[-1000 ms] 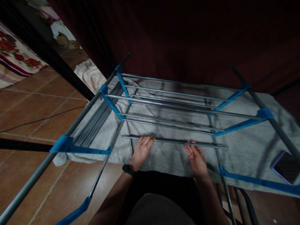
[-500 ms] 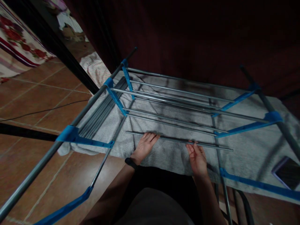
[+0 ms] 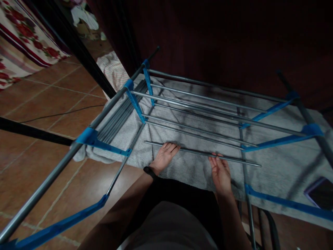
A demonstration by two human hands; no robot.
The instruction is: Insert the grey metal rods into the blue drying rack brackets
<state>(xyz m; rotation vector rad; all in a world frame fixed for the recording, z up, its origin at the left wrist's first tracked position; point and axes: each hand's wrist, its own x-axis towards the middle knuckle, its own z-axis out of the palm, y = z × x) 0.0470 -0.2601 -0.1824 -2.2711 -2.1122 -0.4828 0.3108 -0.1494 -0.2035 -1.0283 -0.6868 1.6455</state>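
Note:
A thin grey metal rod (image 3: 197,151) lies crosswise in front of me, low over the grey cloth, both its ends free. My left hand (image 3: 166,155) is closed over it from above, left of its middle. From below, my right hand (image 3: 220,171) holds the rod farther right between thumb and fingers, palm turned up. Around both hands stands a rack frame of grey tubes (image 3: 56,173) joined by blue plastic brackets (image 3: 106,146). Several crossbars (image 3: 197,104) span its far part, between the left and right brackets.
Several loose grey rods (image 3: 125,113) lie bundled on the grey cloth (image 3: 275,166) at the left. A phone (image 3: 319,192) rests at the right edge. Dark curtains (image 3: 221,41) hang behind. Tiled floor (image 3: 59,173) and a black cable (image 3: 65,114) are on the left.
The view has shifted slightly, so the frame appears a little farther right. Both hands keep their hold on the rod, which stays in nearly the same place.

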